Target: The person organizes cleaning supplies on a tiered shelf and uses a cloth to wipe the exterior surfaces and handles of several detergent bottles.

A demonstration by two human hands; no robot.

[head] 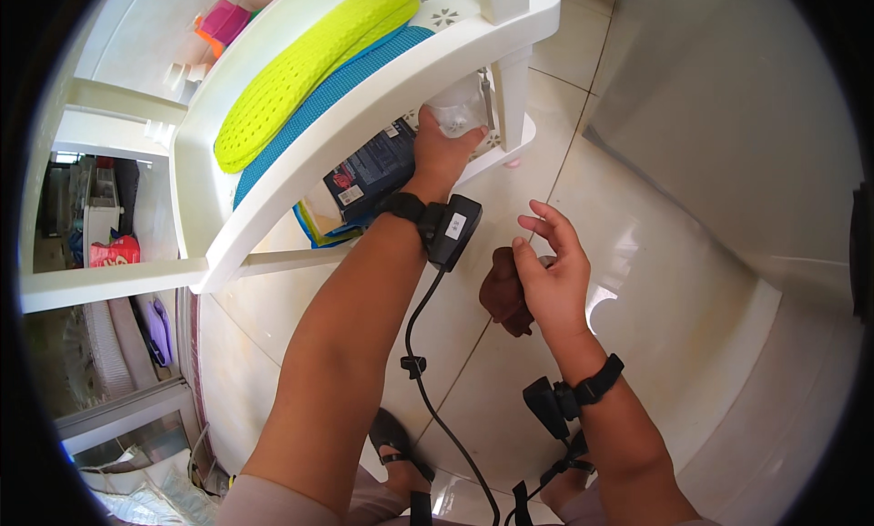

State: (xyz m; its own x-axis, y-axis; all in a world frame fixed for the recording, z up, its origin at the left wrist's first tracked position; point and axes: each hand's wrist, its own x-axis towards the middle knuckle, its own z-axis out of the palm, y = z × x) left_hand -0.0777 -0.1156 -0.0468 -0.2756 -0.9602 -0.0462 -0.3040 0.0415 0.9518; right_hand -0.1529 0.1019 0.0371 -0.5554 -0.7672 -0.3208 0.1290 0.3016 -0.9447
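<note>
My left hand (444, 150) reaches under the upper shelf, its thumb and a finger around the near side of a clear container (459, 106). Its other fingers are hidden. Beside that wrist lies a dark blue printed box (375, 164) on the lower level of a white plastic shelf rack (355, 123). My right hand (556, 273) is over the tiled floor, thumb and two fingers bent apart. A bunched dark brown cloth (504, 294) hangs against its palm, seemingly held by the hidden lower fingers. Something small and whitish shows between thumb and fingers.
Folded yellow-green (314, 68) and blue (328, 102) textured mats lie on the upper shelf. A large grey-white panel (710, 116) stands on the right. A black cable (437, 410) runs down from my left wrist. My shoes (396, 437) are on the tiles.
</note>
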